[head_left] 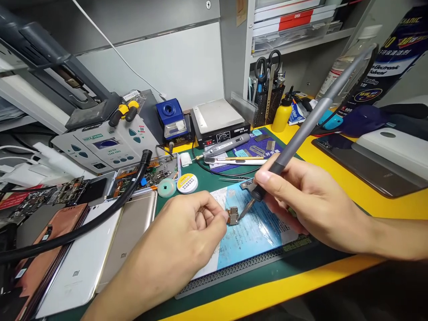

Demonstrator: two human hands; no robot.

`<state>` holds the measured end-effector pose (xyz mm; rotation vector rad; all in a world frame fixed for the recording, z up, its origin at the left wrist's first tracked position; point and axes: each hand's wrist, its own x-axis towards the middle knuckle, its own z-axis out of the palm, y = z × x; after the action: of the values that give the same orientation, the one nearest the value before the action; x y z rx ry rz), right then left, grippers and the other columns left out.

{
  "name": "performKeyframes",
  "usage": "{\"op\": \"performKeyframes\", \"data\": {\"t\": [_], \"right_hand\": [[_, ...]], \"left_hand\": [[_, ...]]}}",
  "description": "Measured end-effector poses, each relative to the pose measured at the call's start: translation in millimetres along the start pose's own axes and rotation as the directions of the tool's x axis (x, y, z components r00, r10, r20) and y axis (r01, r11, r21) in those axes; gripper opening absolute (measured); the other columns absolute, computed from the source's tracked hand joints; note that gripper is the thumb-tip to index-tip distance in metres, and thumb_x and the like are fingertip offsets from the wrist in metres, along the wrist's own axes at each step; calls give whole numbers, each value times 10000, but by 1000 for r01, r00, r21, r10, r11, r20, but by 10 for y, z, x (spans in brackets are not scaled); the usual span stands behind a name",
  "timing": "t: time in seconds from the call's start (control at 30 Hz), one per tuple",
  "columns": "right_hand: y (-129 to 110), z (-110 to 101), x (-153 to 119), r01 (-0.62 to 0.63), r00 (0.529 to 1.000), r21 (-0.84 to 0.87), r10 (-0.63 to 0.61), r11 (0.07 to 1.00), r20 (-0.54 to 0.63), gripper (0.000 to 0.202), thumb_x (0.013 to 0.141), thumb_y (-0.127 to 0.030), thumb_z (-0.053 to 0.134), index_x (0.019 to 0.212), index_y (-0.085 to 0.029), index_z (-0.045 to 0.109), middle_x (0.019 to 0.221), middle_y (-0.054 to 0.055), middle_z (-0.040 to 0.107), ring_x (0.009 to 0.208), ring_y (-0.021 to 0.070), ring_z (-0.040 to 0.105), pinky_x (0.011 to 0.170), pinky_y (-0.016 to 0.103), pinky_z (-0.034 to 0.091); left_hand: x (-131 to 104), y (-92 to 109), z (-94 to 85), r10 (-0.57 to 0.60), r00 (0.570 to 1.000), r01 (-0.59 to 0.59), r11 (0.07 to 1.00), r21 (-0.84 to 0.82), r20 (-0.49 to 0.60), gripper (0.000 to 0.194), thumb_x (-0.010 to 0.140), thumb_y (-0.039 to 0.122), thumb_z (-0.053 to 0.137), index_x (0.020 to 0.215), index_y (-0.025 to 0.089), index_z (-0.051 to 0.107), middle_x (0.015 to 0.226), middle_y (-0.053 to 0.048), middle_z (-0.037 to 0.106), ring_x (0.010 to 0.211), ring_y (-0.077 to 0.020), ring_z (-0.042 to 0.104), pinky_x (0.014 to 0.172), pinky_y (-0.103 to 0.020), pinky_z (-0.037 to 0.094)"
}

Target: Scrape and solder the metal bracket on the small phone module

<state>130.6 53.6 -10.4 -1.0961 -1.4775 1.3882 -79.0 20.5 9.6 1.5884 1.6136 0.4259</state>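
Observation:
My left hand [197, 227] pinches the flex-cable end of a small phone camera module [233, 216] between thumb and forefinger. The module has a square metal body and an orange-brown ribbon, partly hidden by my fingertips. In my right hand [301, 200] a slim grey soldering iron [301, 131] is gripped like a pen, slanting up to the right. Its pointed tip meets or nearly meets the module's right edge; I cannot tell if they touch. Beneath both hands lies a glossy blue-and-white sheet [230, 249]. Another small metal part [246, 184] sits behind the iron's tip, partly covered.
A black hose [100, 218] arches across the left, over phone backs [130, 240]. Behind are a parts tray [160, 171], a flux tin [187, 183], a solder roll [166, 187], a hot plate [219, 117] and a yellow bottle [281, 113]. A dark phone [371, 171] lies right.

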Motion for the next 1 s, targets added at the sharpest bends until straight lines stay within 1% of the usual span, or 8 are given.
{"op": "performKeyframes", "data": {"t": [0.13, 0.3, 0.4, 0.53, 0.67, 0.73, 0.87, 1.0], "right_hand": [[-6, 1, -4, 22, 999, -26, -23, 999, -27, 346, 904, -458, 771, 751, -222, 569, 483, -90, 536, 294, 40, 417, 254, 130, 294], [-31, 8, 3, -10, 1000, 25, 10, 1000, -10, 382, 880, -412, 794, 686, -228, 522, 465, -91, 520, 282, 52, 428, 246, 137, 301], [-40, 15, 11, -26, 1000, 46, 26, 999, -11, 368, 866, -414, 803, 696, -231, 533, 466, -93, 509, 280, 63, 442, 244, 144, 318], [-41, 30, 22, -37, 999, 65, 38, 997, -21, 373, 850, -429, 809, 684, -234, 539, 468, -89, 495, 281, 73, 447, 240, 159, 328], [-46, 34, 30, -47, 998, 53, 49, 998, -27, 338, 851, -418, 807, 710, -237, 558, 449, -90, 499, 274, 75, 442, 238, 160, 304], [-55, 35, 30, -50, 998, 46, 51, 998, -33, 336, 845, -413, 812, 709, -239, 560, 443, -89, 501, 270, 77, 441, 237, 165, 293], [-69, 47, 27, -58, 998, 54, 60, 997, -37, 346, 837, -412, 817, 701, -244, 546, 439, -91, 496, 264, 83, 432, 233, 177, 295], [-66, 43, 18, -63, 997, 33, 64, 997, -30, 341, 846, -397, 803, 706, -248, 530, 427, -95, 497, 261, 86, 437, 234, 172, 301]], "left_hand": [[4, 5, 9, 12, 1000, -12, 1000, 6, -17, 245, 872, 393, 596, 732, 201, 655, 530, 67, 464, 470, -75, 351, 398, -183, 227], [1, 7, 11, 28, 999, -27, 999, 23, -29, 264, 870, 412, 603, 722, 201, 660, 517, 66, 459, 467, -77, 353, 394, -180, 231], [3, 5, 15, 36, 998, -34, 999, 33, -46, 262, 862, 407, 606, 713, 201, 667, 514, 64, 484, 459, -75, 364, 392, -176, 235], [9, -16, 22, 46, 997, -44, 998, 37, -54, 264, 850, 417, 605, 708, 203, 667, 537, 55, 536, 482, -80, 420, 403, -167, 268], [20, -33, 30, 29, 998, -27, 999, 33, -63, 266, 828, 431, 612, 694, 208, 666, 510, 61, 500, 461, -80, 394, 383, -169, 244], [28, -29, 34, 27, 997, -24, 999, 41, -70, 261, 814, 421, 602, 678, 207, 663, 500, 57, 506, 451, -81, 391, 375, -171, 239], [47, -10, 45, 28, 995, -21, 998, 65, -98, 238, 781, 394, 588, 662, 204, 667, 478, 53, 490, 431, -83, 367, 356, -175, 224], [45, -4, 52, 30, 994, -23, 998, 62, -107, 241, 777, 404, 586, 663, 210, 674, 468, 56, 470, 417, -82, 351, 342, -172, 215]]}}
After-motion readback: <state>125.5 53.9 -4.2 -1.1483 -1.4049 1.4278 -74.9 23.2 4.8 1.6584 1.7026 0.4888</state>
